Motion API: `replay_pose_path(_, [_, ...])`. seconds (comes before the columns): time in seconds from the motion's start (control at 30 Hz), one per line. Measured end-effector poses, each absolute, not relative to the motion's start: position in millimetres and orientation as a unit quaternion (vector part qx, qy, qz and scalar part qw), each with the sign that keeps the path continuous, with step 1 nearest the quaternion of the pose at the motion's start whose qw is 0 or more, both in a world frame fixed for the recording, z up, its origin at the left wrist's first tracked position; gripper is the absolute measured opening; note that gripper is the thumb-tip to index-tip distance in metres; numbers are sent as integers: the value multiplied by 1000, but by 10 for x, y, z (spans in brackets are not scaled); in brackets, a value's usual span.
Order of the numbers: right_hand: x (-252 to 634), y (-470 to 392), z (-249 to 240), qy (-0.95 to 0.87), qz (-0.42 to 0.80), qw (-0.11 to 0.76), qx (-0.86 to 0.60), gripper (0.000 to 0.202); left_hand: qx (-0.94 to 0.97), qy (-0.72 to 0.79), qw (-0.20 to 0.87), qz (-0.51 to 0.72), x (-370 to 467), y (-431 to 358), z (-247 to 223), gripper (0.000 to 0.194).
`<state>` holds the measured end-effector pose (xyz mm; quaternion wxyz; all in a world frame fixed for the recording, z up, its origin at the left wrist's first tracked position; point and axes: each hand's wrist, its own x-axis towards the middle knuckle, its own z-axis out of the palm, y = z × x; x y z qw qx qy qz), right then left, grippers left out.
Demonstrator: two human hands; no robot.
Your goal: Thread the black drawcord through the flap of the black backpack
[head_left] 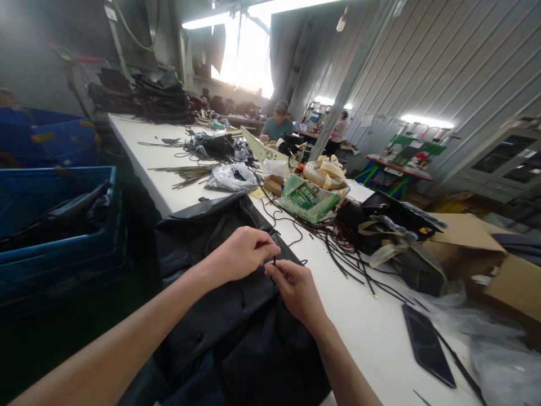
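Observation:
A black bag (pixel 220 304) of smooth, leather-like material lies over the near edge of the white table. Above its right side, my left hand (pixel 243 254) is closed, thumb and fingertips pinching a short black cord (pixel 274 260). Just below and to the right, my right hand (pixel 296 287) pinches the lower part of the same cord. The two sets of fingertips almost meet. Small dark holes or knots show on the bag's surface below my left hand.
Black cords (pixel 350 259) and a green packet (pixel 310 197) lie beyond the bag. A phone (pixel 428 344) rests at the right, near a cardboard box (pixel 469 234). On the left stands a blue crate (pixel 59 245). One person (pixel 276 125) sits across the table; another stands farther back.

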<state>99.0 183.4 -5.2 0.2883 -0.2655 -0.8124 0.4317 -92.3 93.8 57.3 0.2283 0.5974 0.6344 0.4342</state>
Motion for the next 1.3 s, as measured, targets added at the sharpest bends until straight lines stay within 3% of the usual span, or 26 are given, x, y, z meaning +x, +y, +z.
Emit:
replay_pose_path(0.07, [946, 1844, -27, -757, 494, 311, -292, 37, 543, 706, 168, 423, -1055, 773, 581, 35])
replay_pose_path(0.17, [934, 1887, 65, -664, 563, 378, -315, 38, 432, 852, 84, 283, -1356, 567, 444, 40])
replay_pose_path(0.23, [928, 1914, 108, -633, 581, 398, -322, 46, 399, 886, 106, 210, -1528, 511, 274, 44])
replay_pose_path(0.37, [891, 1917, 59, -639, 594, 371, -317, 47, 386, 888, 157, 195, -1663, 596, -92, 52])
replay_pose_path(0.6, [827, 1836, -208, -620, 606, 369, -335, 42, 387, 862, 171, 278, -1590, 835, -445, 11])
replay_pose_path(0.73, [739, 1814, -365, -565, 656, 363, -344, 46, 380, 839, 160, 355, -1504, 822, -424, 14])
replay_pose_path(0.9, [576, 1739, -415, -497, 714, 380, -316, 54, 421, 751, 133, 491, -1309, 780, -74, 23])
replay_pose_path(1.2, [401, 1621, -274, -480, 771, 357, -219, 57, 416, 618, 296, 598, -1019, 1055, 153, 33])
replay_pose_path(1.3, [444, 1651, -275, -485, 770, 361, -205, 58, 420, 602, 296, 611, -905, 1083, 179, 38])
